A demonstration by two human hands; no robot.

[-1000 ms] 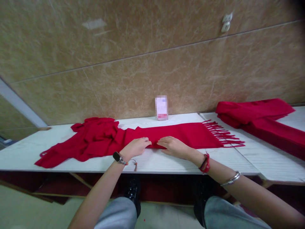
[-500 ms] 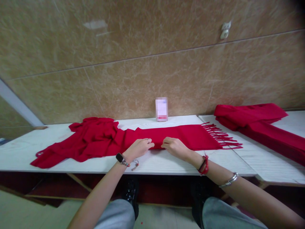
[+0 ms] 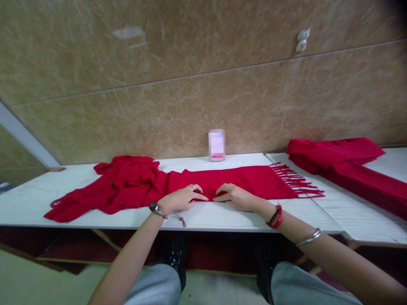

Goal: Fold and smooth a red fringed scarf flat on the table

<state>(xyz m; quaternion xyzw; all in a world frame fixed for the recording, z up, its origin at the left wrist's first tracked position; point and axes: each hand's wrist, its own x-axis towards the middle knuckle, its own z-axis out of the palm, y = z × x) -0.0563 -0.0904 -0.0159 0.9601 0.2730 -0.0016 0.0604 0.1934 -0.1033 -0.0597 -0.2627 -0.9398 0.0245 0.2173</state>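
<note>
A red scarf (image 3: 244,182) lies across the white tabletop, its right part flat and folded lengthwise, with a fringe at the right end. Toward the left it turns into a crumpled heap. My left hand (image 3: 182,198) rests at the scarf's near edge, thumb and fingers apart. Facing it across a small gap, my right hand (image 3: 233,196) touches the same edge, also with thumb and fingers apart. Both hands are open, and some fingertips are hidden against the cloth.
More red scarves (image 3: 333,156) lie folded on the right tabletop. A small pale box (image 3: 217,145), its face blurred, stands against the brown marbled wall (image 3: 159,118). Open shelving (image 3: 219,254) sits under the white tabletop (image 3: 127,218), near my legs.
Both hands have gone from pinching the scarf's near edge to resting there with thumb and fingers spread. The raised fold between them now lies flatter.
</note>
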